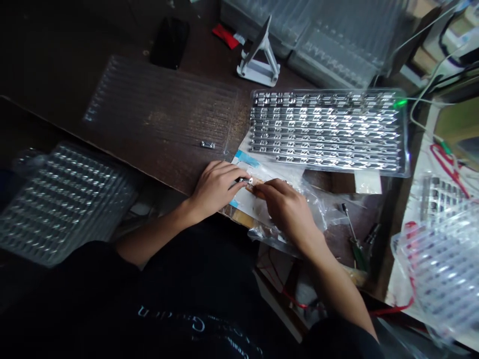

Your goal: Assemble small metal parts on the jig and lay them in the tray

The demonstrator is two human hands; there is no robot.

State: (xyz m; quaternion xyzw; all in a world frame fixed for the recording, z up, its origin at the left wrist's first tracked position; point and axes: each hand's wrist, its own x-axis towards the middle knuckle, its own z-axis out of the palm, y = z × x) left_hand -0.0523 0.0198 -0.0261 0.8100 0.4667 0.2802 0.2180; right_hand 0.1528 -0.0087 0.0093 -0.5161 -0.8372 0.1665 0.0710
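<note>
I'm pinching a metal D-sub connector (244,180) in my left hand (215,189), my curled right hand (286,212) resting just beside it, gripping what I cannot tell.

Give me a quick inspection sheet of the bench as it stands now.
Surface: dark brown wooden board, scuffed.
Job's things: small silver metal connector at the hands; clear plastic tray of silver connectors; one loose silver connector on the board.
Clutter: white angular stand; black phone; green-handled screwdriver.
Hands: left hand pinches the small connector; right hand has its fingertips just beside it.
Cables: thin red wires at right.
Surroundings: clear plastic blister tray at left.
</note>
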